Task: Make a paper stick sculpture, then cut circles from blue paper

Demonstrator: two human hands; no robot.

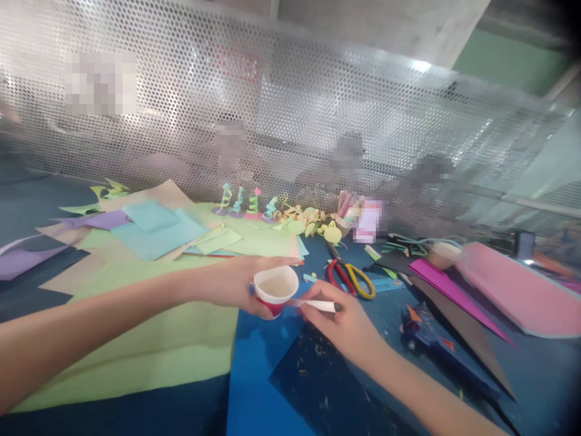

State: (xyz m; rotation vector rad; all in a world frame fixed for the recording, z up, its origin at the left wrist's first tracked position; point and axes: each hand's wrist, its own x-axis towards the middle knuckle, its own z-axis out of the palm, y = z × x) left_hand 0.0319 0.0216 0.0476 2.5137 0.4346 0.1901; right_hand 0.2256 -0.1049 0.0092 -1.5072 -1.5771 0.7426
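My left hand (231, 281) holds a small paper cup (275, 290), white inside with a red band outside, just above the table. My right hand (342, 321) grips a white pen with a dark tip (318, 306), and the pen lies against the cup's right side. Under both hands are a bright blue paper sheet (258, 369) and a dark blue sheet (318, 381) with small scraps on it.
Scissors (351, 275) with red and yellow handles lie just beyond my right hand. Green, teal and purple sheets (154, 233) cover the left of the table. Small paper figures (245, 203) stand at the back by a perforated metal screen (290, 109). Pink and magenta sheets (508, 284) lie right.
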